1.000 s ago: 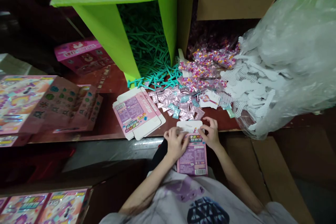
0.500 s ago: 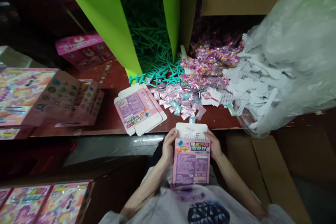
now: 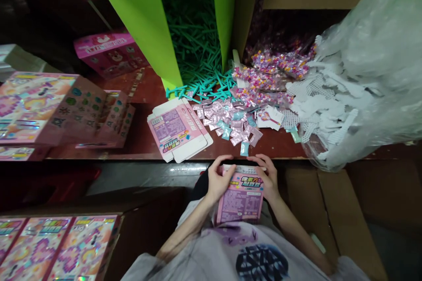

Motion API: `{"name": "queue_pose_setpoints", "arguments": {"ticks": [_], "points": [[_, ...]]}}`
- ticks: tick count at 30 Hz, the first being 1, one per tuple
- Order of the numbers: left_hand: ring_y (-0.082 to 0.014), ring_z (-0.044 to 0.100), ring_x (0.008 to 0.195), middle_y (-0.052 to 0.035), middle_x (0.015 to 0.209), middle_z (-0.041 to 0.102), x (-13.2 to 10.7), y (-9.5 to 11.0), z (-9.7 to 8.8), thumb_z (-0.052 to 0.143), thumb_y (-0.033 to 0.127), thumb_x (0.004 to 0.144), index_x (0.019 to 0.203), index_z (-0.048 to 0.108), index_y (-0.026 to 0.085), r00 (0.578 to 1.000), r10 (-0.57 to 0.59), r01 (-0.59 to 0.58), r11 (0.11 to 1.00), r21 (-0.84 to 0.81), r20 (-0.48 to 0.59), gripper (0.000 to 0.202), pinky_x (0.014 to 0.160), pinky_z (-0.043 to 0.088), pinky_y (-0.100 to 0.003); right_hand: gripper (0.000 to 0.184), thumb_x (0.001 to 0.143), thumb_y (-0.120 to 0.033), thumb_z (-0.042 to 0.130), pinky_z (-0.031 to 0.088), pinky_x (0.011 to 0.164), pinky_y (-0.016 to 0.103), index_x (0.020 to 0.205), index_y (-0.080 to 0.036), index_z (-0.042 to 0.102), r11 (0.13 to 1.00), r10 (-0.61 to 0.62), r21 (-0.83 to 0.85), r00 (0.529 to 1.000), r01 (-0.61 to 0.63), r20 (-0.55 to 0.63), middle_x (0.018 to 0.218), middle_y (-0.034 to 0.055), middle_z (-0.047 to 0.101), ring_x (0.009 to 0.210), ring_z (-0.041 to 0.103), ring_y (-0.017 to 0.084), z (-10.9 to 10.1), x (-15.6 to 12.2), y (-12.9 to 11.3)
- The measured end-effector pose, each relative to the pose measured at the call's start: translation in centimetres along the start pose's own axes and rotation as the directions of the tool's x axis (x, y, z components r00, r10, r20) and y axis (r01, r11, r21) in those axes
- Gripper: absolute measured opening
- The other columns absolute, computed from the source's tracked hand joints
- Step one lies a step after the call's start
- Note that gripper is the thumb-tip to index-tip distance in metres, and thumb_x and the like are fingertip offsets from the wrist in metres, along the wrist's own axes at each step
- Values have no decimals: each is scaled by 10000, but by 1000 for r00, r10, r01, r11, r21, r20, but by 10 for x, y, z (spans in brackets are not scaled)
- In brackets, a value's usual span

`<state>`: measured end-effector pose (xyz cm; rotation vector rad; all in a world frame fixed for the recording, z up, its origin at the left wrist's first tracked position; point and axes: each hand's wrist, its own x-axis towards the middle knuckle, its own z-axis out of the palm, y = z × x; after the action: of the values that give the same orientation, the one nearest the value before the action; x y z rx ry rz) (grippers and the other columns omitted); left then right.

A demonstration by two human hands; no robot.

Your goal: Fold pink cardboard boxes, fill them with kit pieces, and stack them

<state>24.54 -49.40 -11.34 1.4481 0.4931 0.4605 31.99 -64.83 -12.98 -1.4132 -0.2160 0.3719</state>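
I hold a small pink box (image 3: 240,199) in my lap, upright against my shirt, its printed face toward me. My left hand (image 3: 217,181) grips its left edge, the fingers (image 3: 221,163) curled over the top left corner and pressed onto the white top flap (image 3: 243,169). My right hand (image 3: 268,178) clasps the right edge, its fingers (image 3: 260,159) bent over the top right corner and lying along that same flap. Both sets of fingers are close together, not spread, pinching the box between fingers and thumb.

Just beyond my fingertips runs the edge of the dark red table (image 3: 138,140). A single teal sachet (image 3: 244,148) lies nearest, just past my right fingers, and behind it a heap of pink and teal sachets (image 3: 227,120). To the left of my left hand lies a stack of flat, unfolded pink cartons (image 3: 178,131). Further beyond are teal plastic sticks (image 3: 198,90) spilling from under a green cardboard stand (image 3: 145,30), and packets of coloured beads (image 3: 263,77). Off beyond my right hand, a clear plastic bag (image 3: 372,66) spills white mesh pieces (image 3: 316,109). Far to the left of my left hand stand larger pink display boxes (image 3: 49,109).
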Motion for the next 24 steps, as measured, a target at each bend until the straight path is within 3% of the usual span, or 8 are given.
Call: {"name": "queue_pose_setpoints", "arguments": {"ticks": [2,4,8,11,14,18,21,24], "points": [[-208,619,967,-81,1017,671,0,0,1,690,276,758,955,658,170,1000,-23,24,1000,-4,16,226,866,456,-310,165,763,-299,683,477,831,343,913,-232,670,1000,-3,8,1000,3,-4,992,50,699,953,634,224,-1,0,2],[-207,625,944,-88,993,673,0,-2,0,685,284,763,877,653,159,998,-19,21,999,-26,61,172,848,466,-311,77,747,-274,693,487,810,345,783,-215,660,999,-14,42,1000,13,12,944,49,700,915,643,222,-3,-1,4],[-196,631,871,-95,921,668,-3,-12,-5,718,304,728,729,643,148,992,-12,19,998,-58,125,173,809,483,-327,70,765,-272,683,502,832,394,736,-209,673,995,6,97,989,-21,146,1062,63,683,904,669,237,-16,-3,8],[-187,633,840,-92,906,677,-4,-12,-6,740,311,692,726,653,144,980,-138,151,985,-86,144,191,770,487,-305,51,749,-273,711,509,836,389,765,-224,716,998,52,21,972,-58,228,1056,65,697,933,669,245,-25,-2,7],[-146,613,723,-57,841,688,0,-4,-4,737,293,675,810,656,152,949,-300,311,942,-128,99,211,666,466,-251,89,748,-282,723,522,769,337,823,-236,736,991,116,-90,978,-101,171,948,59,724,882,674,223,-25,1,1],[-137,583,712,-38,779,652,2,3,-4,708,278,710,741,663,148,979,-182,189,978,-83,89,141,659,439,-243,74,728,-287,745,529,699,306,737,-220,715,990,125,-76,982,-115,142,888,52,732,804,681,206,-22,4,-7],[-172,601,807,-63,845,658,0,0,-8,685,290,756,767,684,151,982,-97,104,994,-35,161,139,723,446,-272,123,726,-296,748,542,705,315,661,-204,699,988,148,-82,953,-131,265,922,67,731,832,686,214,-25,8,-13],[-174,602,817,-57,850,652,-1,-4,-15,670,285,781,770,677,165,974,-65,79,995,-58,217,121,733,452,-281,125,709,-326,762,555,754,350,729,-209,724,990,118,-115,919,-80,377,998,91,720,905,685,241,-31,11,-17]]}}
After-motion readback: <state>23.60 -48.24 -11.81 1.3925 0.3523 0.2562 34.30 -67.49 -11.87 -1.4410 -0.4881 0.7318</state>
